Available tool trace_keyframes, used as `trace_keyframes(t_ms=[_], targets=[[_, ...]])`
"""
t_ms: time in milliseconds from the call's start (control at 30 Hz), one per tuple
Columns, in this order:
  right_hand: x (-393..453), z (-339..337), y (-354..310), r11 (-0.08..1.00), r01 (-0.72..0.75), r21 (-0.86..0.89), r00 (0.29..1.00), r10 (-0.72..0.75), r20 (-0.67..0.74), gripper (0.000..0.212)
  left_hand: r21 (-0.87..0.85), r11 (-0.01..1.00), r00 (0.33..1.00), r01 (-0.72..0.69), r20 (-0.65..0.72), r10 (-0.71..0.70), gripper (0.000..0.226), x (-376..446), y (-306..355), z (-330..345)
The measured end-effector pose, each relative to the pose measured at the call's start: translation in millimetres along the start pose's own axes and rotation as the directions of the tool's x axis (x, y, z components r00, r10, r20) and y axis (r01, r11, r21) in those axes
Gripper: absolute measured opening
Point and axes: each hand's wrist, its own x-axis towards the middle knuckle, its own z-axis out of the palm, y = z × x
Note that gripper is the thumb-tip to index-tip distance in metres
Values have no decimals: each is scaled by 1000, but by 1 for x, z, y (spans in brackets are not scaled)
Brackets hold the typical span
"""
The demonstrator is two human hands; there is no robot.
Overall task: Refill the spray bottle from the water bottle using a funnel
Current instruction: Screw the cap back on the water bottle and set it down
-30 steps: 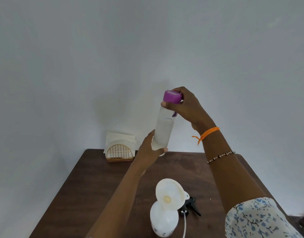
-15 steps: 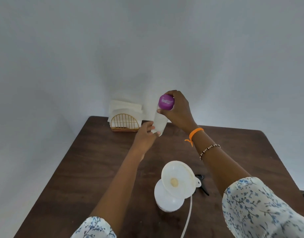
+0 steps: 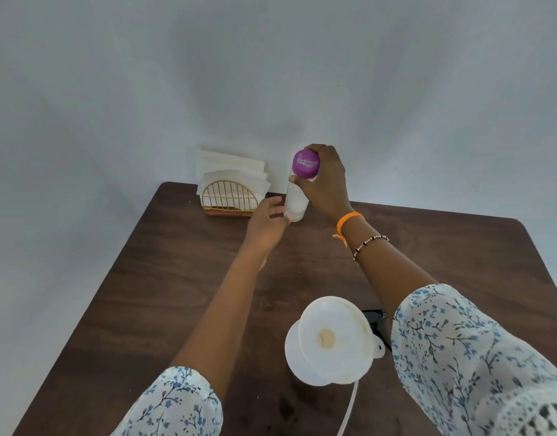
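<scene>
1. Lower centre of the frame: a white funnel [image 3: 335, 338] sits in the white spray bottle [image 3: 294, 357] on the dark desk [image 3: 163, 294]; the black spray head [image 3: 377, 325] lies just right of it.
2. Upper centre: the water bottle [image 3: 297, 202] stands upright, purple cap [image 3: 305, 163] on.
3. The right hand [image 3: 326, 184] grips the cap with curled fingers.
4. The left hand [image 3: 266, 226], fingers loosely spread, touches the bottle's base.
5. Farthest: a wire napkin holder [image 3: 230, 196].
</scene>
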Motion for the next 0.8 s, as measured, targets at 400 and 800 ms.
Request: trace_keyframes(t_ms=[400, 800], targets=[[19, 12, 3, 998, 67, -13, 997, -67, 31, 57, -45, 999, 1000, -15, -20, 14, 43, 8, 2, 4], [2, -20, -7, 999, 40, -23, 999, -39, 17, 48, -78, 996, 999, -30, 15, 31, 40, -11, 8, 2]])
